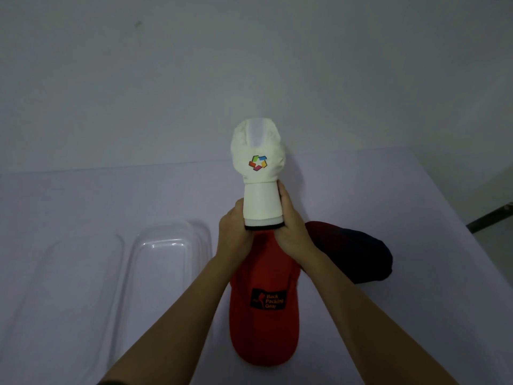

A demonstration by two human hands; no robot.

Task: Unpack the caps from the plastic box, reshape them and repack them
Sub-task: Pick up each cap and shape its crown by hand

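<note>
- White cap (258,162) is held up over the bench (416,218), both hands gripping its brim from either side.
- Left hand (234,234) clasps the brim's left edge; right hand (291,226) clasps the right.
- Red cap (263,329) lies beneath the hands, a dark cap (358,254) just to its right.
- Clear plastic box (163,245) sits left, its lid (69,273) beside it.

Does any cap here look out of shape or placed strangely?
Yes. The cream white cap with a colourful logo, held upright by both hands over the red cap, has its crown dented inward at the top.
</note>
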